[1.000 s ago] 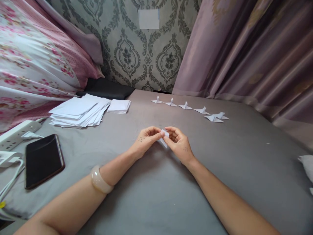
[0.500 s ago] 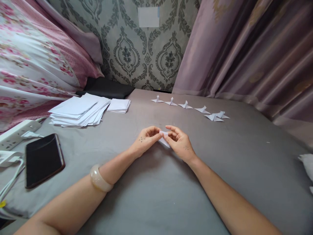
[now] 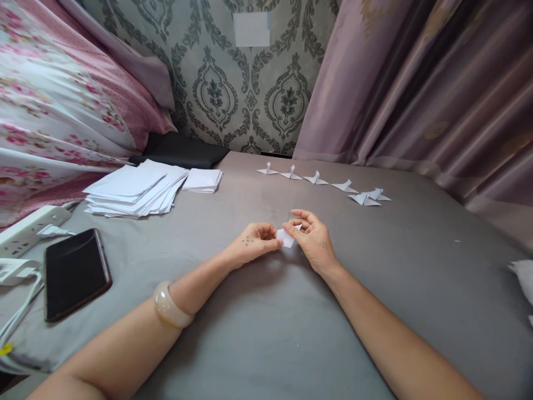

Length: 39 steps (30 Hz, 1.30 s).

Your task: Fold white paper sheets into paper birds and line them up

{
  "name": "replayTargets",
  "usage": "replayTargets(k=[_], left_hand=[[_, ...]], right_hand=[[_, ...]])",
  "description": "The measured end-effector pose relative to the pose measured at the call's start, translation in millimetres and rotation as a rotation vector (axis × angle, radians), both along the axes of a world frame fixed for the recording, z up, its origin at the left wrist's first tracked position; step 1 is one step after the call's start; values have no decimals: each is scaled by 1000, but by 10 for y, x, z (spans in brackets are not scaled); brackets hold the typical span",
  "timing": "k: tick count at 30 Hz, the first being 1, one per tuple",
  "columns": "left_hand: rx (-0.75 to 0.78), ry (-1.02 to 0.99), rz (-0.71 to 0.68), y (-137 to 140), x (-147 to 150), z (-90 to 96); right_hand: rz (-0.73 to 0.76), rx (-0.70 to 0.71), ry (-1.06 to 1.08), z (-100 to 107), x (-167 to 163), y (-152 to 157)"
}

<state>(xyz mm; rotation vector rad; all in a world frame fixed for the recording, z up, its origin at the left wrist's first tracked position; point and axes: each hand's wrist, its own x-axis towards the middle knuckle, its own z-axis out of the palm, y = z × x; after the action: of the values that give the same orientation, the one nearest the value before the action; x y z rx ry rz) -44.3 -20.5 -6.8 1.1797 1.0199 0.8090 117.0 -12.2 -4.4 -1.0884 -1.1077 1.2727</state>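
Note:
A small folded piece of white paper (image 3: pixel 285 239) is held between my two hands, just above the grey cloth surface (image 3: pixel 250 333). My left hand (image 3: pixel 257 242) pinches its left edge between thumb and fingers. On the other side, my right hand (image 3: pixel 310 238) grips the upper right part, with the thumb across the front and some fingers raised behind. The fingers partly cover the paper, so its full shape is hidden. Beyond my hands, several folded white paper birds (image 3: pixel 316 178) stand in a curved row.
At the left lie a big stack of white paper (image 3: pixel 129 189) and a smaller stack (image 3: pixel 202 180). Nearer are a phone (image 3: pixel 77 275) and a white power strip (image 3: pixel 33 228) with cables. A black flat item (image 3: pixel 179 149) lies at the back, and curtains (image 3: pixel 375 83) hang on the right.
Both hands have shifted slightly right. The folded paper has turned and now shows a wider face, and the right hand has moved a little away from the left.

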Motion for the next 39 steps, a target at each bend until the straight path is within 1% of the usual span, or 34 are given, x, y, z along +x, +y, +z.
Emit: replayTargets(k=[2, 4, 7, 10, 12, 16, 18, 25, 30, 35, 39], left_hand=[[8, -34, 23, 8, -1, -23], [24, -121, 101, 25, -6, -34], [26, -230, 187, 48, -12, -28], [41, -253, 185, 48, -8, -17], [76, -240, 167, 39, -1, -19], [141, -177, 149, 26, 7, -26], [159, -138, 140, 21, 3, -20], [241, 16, 108, -1, -1, -18], [296, -104, 75, 2, 28, -44], [316, -33, 145, -14, 23, 11], [270, -101, 181, -22, 24, 37]], right_hand=[[4, 33, 32, 9, 8, 4], [-33, 91, 37, 8, 15, 3], [-95, 215, -83, -10, 13, -16], [-75, 328, -216, -27, -12, -56], [-69, 381, -287, -33, -33, -81], [-134, 450, -374, -36, -49, -101], [-142, 480, -404, -32, -45, -104], [-126, 507, -469, 2, -37, -124], [-115, 493, -464, 5, -44, -128], [-84, 513, -454, 4, -58, -141], [-76, 496, -451, 13, -74, -159]])
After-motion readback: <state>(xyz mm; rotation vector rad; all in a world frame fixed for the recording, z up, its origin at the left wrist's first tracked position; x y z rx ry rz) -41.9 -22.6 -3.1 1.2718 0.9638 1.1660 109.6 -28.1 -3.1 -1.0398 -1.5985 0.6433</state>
